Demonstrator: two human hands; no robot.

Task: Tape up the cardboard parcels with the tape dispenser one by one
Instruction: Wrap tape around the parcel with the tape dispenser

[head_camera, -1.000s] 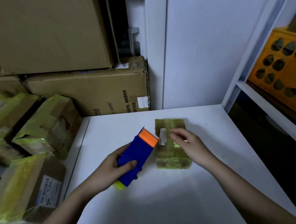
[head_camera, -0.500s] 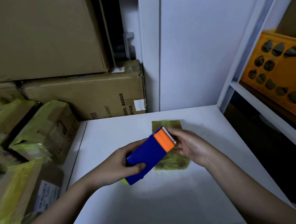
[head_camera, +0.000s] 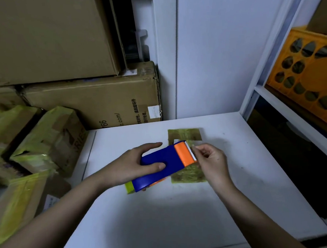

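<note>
On the white table (head_camera: pixel 184 219), head view: small flat parcel (head_camera: pixel 187 175) lies near the middle, wrapped in yellowish tape, partly covered by the tape dispenser (head_camera: pixel 161 164). Dispenser has a blue body and an orange end with a toothed blade, pointing right, held above the parcel's left part. Left hand (head_camera: pixel 134 164) grips the blue body, thumb on its top face, fingers curled over the far edge. Right hand (head_camera: pixel 211 159) sits just beside the toothed blade, thumb and forefinger pinched together at the blade edge; cannot tell whether tape is between them. Left of the table: pile of taped parcels (head_camera: pixel 44 143). Behind them: big cardboard boxes (head_camera: pixel 91 103), stacked. Right side: white shelf (head_camera: pixel 285 111) holding an orange crate (head_camera: pixel 310 82).
</note>
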